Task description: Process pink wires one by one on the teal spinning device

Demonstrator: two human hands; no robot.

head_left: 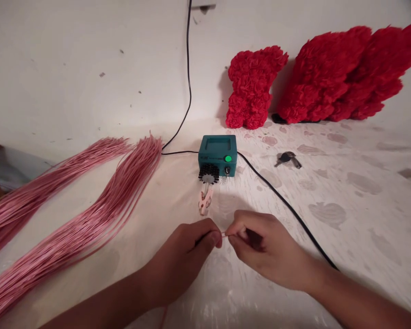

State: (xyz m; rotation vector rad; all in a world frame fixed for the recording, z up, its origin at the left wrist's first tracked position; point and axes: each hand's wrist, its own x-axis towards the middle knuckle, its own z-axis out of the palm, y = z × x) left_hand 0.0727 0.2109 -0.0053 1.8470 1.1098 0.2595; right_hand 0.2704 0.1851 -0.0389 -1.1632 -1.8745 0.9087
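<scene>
Between my two hands stretches a short bit of thin pink strand [225, 234]. My left hand [192, 253] is closed, pinching it between thumb and curled forefinger. From the other side my right hand [260, 244] grips it with thumb and fingertips. More pink strand shows below my left forearm near the bottom edge. Just beyond my hands lies a pale pink clip [204, 201], joined to the black toothed wheel [208, 174] on the front of a teal box [218, 148]. The box carries a green button [228, 158] and a small knob or switch.
Two thick bundles of long pink strands [99, 217] lie at the left. Red flower-covered shapes [251, 87] lean against the wall at the right. Black cable [281, 196] runs from the box past my right forearm. Keys [287, 158] rest on the patterned table cover [356, 246].
</scene>
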